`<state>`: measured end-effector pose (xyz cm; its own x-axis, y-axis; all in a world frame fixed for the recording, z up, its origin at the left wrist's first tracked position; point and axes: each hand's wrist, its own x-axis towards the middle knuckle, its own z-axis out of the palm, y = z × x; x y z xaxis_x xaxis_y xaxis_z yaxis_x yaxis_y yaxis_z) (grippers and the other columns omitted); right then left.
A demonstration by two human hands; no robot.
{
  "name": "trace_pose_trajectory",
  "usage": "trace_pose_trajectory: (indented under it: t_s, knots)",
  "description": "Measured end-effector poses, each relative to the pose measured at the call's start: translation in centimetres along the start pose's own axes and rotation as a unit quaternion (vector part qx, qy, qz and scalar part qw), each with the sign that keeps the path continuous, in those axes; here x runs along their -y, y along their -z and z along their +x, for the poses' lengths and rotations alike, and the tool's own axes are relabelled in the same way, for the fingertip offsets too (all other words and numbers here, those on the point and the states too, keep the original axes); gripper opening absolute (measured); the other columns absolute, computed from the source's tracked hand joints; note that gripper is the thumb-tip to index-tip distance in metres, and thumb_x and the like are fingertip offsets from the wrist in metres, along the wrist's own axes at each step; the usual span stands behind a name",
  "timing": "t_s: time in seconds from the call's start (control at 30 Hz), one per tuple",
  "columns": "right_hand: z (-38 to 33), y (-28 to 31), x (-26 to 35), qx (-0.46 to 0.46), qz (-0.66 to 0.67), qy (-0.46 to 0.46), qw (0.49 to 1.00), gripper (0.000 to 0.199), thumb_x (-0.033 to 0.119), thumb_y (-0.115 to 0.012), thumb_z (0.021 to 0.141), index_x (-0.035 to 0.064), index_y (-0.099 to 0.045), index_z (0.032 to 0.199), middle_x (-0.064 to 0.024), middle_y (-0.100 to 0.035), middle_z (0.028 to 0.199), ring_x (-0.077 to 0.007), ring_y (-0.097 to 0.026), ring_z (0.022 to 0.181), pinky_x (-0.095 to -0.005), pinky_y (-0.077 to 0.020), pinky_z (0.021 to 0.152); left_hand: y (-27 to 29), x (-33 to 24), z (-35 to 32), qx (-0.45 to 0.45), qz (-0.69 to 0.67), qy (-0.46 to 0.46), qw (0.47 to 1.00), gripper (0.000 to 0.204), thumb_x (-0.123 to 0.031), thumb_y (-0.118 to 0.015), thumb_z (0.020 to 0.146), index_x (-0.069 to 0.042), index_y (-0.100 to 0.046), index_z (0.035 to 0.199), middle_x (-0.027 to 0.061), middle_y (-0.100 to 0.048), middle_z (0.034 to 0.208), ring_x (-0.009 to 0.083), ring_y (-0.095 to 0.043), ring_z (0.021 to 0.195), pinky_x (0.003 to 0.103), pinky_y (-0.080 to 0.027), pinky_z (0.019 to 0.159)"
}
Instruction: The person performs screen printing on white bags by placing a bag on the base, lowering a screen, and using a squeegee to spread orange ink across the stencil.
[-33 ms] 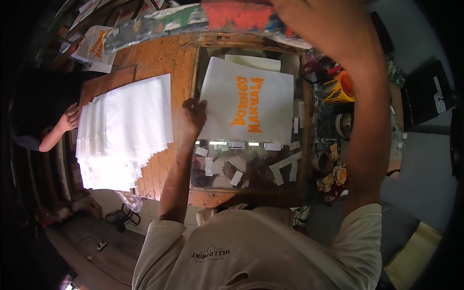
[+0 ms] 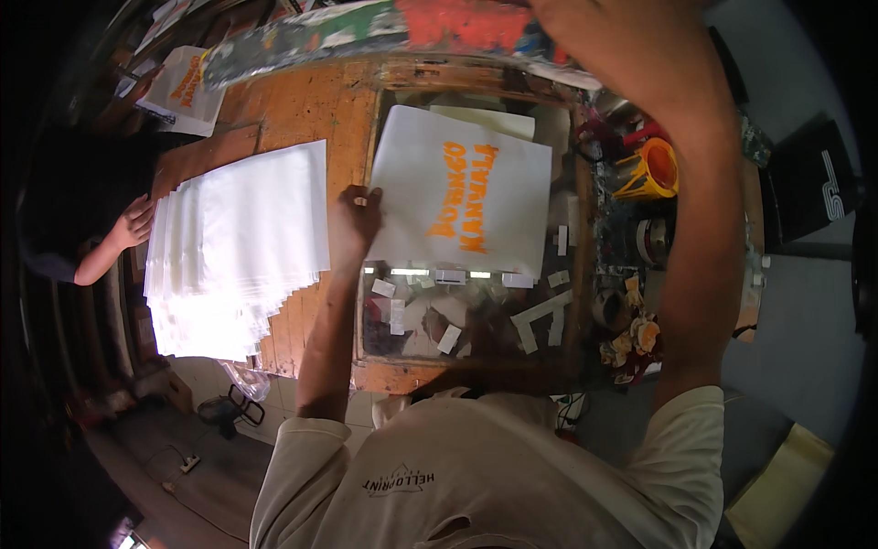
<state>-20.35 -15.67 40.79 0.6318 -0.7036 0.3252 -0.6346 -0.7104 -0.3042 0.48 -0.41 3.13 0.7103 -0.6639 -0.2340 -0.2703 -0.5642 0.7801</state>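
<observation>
A white sheet (image 2: 402, 210) with orange printed lettering lies slightly askew on the glass top (image 2: 421, 320) before me. My left hand (image 2: 359, 220) pinches its left edge between thumb and fingers. Above the far side of the glass, a long printing-screen frame (image 2: 366, 32), smeared with red, green and black ink, is held raised and seen edge-on. My right hand (image 2: 613, 41) grips its right end; the fingertips are cut off by the top of the picture. A pale sheet (image 2: 494, 119) shows partly behind the printed one.
A fanned stack of white sheets (image 2: 247, 220) covers the table's left part, with another person's hand (image 2: 137, 220) at its edge. A printed sheet (image 2: 186, 91) lies at far left. An orange-stained ink tub (image 2: 657, 167) and tape rolls (image 2: 611, 306) stand right. Tape strips (image 2: 448, 339) dot the glass.
My left hand and the printed sheet have shifted slightly to the left. The raised frame and my right hand have moved a little to the right and up.
</observation>
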Motion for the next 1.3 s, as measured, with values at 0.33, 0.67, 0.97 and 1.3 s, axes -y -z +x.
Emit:
trace_pose_trajectory:
  t_s: [0.33, 0.67, 0.97, 1.3]
  knots:
    - [2.7, -1.7, -3.8, -0.022, 0.041, -0.013, 0.999, 0.068, 0.064, -0.059, 0.096, 0.0033, -0.070, 0.125, -0.0132, -0.073, 0.107, -0.0214, -0.067, 0.102, -0.0335, -0.0468, 0.096, 21.0, 10.2, 4.1, -0.422, 0.232, -0.142, 0.865, 0.054, -0.028, -0.070, 0.095, 0.003, -0.055, 0.136, 0.0272, -0.059, 0.132, 0.0436, -0.056, 0.124, 0.049, -0.044, 0.107]
    - [1.0, -2.6, -3.7, -0.050, 0.069, 0.019, 0.996, 0.052, 0.053, -0.059, 0.101, 0.0062, -0.071, 0.120, -0.0018, -0.066, 0.080, -0.0094, -0.050, 0.060, -0.0264, -0.0420, 0.058, 4.2, 13.5, -15.0, -0.209, 0.275, -0.165, 0.924, 0.054, -0.031, -0.060, 0.098, 0.000, -0.051, 0.142, 0.0228, -0.047, 0.151, 0.0416, -0.039, 0.142, 0.058, -0.023, 0.121]
    - [-1.0, -3.5, -3.5, -0.072, 0.005, 0.085, 0.994, 0.047, 0.054, -0.054, 0.101, 0.0125, -0.071, 0.118, -0.0133, -0.073, 0.085, -0.0300, -0.071, 0.085, -0.0388, -0.0520, 0.078, 9.8, 11.2, -6.9, -0.144, 0.093, -0.106, 0.979, 0.028, -0.027, -0.071, 0.090, -0.010, -0.074, 0.112, 0.0180, -0.063, 0.128, 0.0342, -0.054, 0.124, 0.053, -0.034, 0.110]
    - [-1.6, -2.5, -0.8, -0.037, -0.022, 0.005, 0.999, 0.049, 0.056, -0.054, 0.099, 0.0127, -0.072, 0.113, -0.0158, -0.071, 0.081, -0.0319, -0.071, 0.084, -0.0450, -0.0504, 0.079, 0.2, 6.5, -10.1, -0.047, 0.300, -0.196, 0.932, 0.078, -0.059, -0.052, 0.099, -0.010, -0.039, 0.157, 0.0275, -0.023, 0.165, 0.0479, -0.011, 0.155, 0.074, -0.007, 0.118]
